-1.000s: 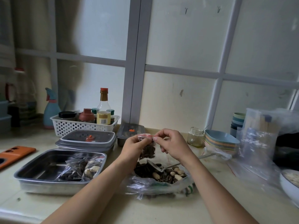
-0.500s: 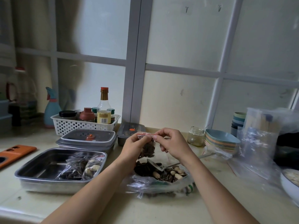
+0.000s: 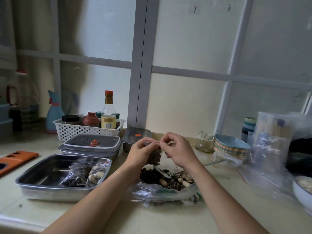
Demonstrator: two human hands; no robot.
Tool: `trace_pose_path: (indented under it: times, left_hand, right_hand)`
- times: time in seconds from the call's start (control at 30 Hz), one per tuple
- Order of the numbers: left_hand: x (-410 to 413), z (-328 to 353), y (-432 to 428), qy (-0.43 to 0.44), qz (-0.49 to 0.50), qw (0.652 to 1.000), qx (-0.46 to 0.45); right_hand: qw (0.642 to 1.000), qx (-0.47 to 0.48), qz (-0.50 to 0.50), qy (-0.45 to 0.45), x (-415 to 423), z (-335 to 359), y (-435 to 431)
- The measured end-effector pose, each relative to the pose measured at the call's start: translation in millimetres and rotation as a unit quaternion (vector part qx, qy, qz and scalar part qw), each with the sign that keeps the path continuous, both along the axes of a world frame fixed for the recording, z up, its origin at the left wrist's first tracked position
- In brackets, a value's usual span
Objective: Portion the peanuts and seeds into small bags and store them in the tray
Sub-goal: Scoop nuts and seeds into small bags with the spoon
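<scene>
Above the seed pile [image 3: 149, 175], my left grip [image 3: 141, 153] and right grip [image 3: 179, 152] pinch the small bag's [image 3: 154, 157] zip strip [image 3: 151, 141] to seal it.

small bag [image 3: 154, 157]: partly behind left hand [image 3: 141, 153] | white bowl [image 3: 302, 195]: cut right

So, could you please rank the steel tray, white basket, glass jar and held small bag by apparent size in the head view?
1. steel tray, though it is also nearest the camera.
2. white basket.
3. glass jar and small bag look alike. The bag is partly hidden, so I leave them unranked.
</scene>
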State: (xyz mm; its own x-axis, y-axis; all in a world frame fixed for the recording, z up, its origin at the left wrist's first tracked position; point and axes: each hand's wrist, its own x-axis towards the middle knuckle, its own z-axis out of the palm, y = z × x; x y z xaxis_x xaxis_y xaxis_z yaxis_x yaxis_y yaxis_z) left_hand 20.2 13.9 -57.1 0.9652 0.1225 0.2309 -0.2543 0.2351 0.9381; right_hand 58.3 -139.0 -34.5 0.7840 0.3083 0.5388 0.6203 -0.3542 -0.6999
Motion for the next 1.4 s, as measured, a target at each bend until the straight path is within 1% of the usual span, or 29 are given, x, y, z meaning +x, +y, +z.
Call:
trace_pose_path:
  times: [0.1, 0.27, 0.37, 0.47, 0.57, 0.67, 0.93, 1.23, 1.4]
  left_hand:
    - [1.0, 0.3, 1.0, -0.005, 0.003, 1.0, -0.002]
    - [3.0, -2.0, 2.3, -0.011, -0.001, 1.0, -0.003]
    - [2.7, -4.2, 0.0, -0.005, -0.007, 1.0, 0.006]
    - [1.5, -4.9, -2.5, 0.0, -0.01, 1.0, 0.004]
    - [2.2, -4.9, -0.7, -0.002, -0.005, 1.0, -0.001]
    - [1.8, -4.5, 1.3, 0.003, -0.008, 1.0, -0.007]
    - [0.6, -3.7, 0.2, 0.008, -0.02, 1.0, -0.009]
    - [-3.5, 0.1, -3.5, 0.003, -0.013, 1.0, -0.024]
    - [-2.3, -0.7, -0.9, -0.002, -0.014, 1.0, -0.008]
  right_hand:
    - [1.0, -0.001, 0.002, -0.007, -1.9, 1.6, -0.1]
    - [1.0, 0.013, 0.006, 0.021, -0.3, 1.6, -1.8]
    - [1.0, 0.005, -0.012, 0.021, 1.0, 0.6, -3.4]
    - [0.999, 0.019, -0.023, 0.034, 3.2, 1.3, -5.5]
    - [0.997, 0.04, -0.005, 0.059, 4.7, 1.0, -7.0]
    - [0.997, 0.037, 0.014, 0.068, 4.4, 0.0, -6.9]
    - [0.999, 0.014, -0.003, 0.049, 3.8, -1.7, -6.1]
    - [0.999, 0.01, -0.023, 0.033, 0.0, 1.0, -4.1]
    - [0.999, 0.002, -0.023, 0.028, -0.5, -0.2, -3.8]
